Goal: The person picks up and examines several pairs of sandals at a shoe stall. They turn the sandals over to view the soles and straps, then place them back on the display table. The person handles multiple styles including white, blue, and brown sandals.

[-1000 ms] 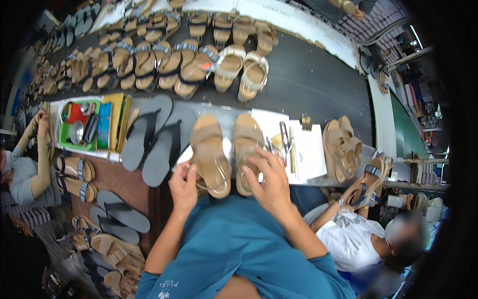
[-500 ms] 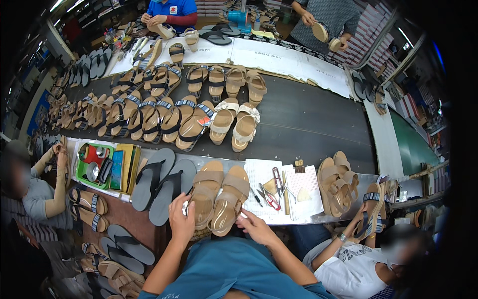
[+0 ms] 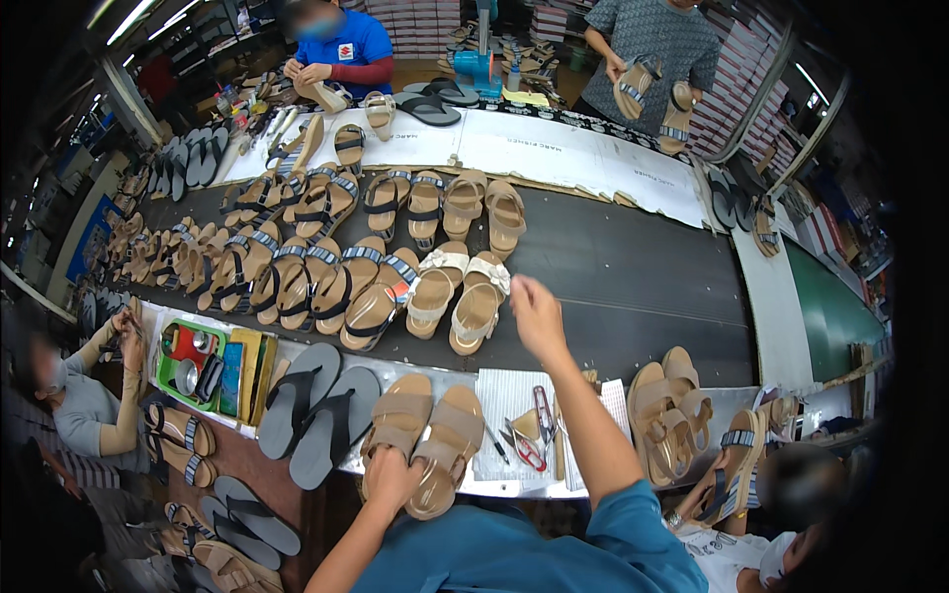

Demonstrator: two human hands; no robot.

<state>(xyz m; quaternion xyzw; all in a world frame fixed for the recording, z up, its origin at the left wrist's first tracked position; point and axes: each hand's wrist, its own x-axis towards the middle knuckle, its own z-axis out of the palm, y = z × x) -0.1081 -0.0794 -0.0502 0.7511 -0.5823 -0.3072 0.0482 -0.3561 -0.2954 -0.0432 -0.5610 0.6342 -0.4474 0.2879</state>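
Note:
A pair of tan sandals with wide straps lies at the bench's near edge, the left sandal [image 3: 400, 415] beside the right sandal [image 3: 447, 435]. My left hand [image 3: 391, 481] is closed on the left one at its straps; its fingertips are partly hidden there. My right hand [image 3: 539, 318] reaches out over the dark conveyor belt [image 3: 613, 296], fingers curled together beside a white-strapped sandal [image 3: 481, 301]. Whether it touches that sandal, or holds something small, cannot be made out. Another white-strapped sandal [image 3: 435, 292] lies to its left.
Grey thong sandals [image 3: 341, 425] lie left of the tan pair. Scissors [image 3: 524, 450] and a pen rest on paper to the right, near more tan sandals [image 3: 672, 415]. A green tray [image 3: 188, 366] stands at left. Several people work around the belt, one at right holding a sandal [image 3: 736, 465].
My right hand has left the tan sandals and stretched forward over the belt. My left hand has moved onto the left sandal's straps. A person across the belt has turned the sandals they hold.

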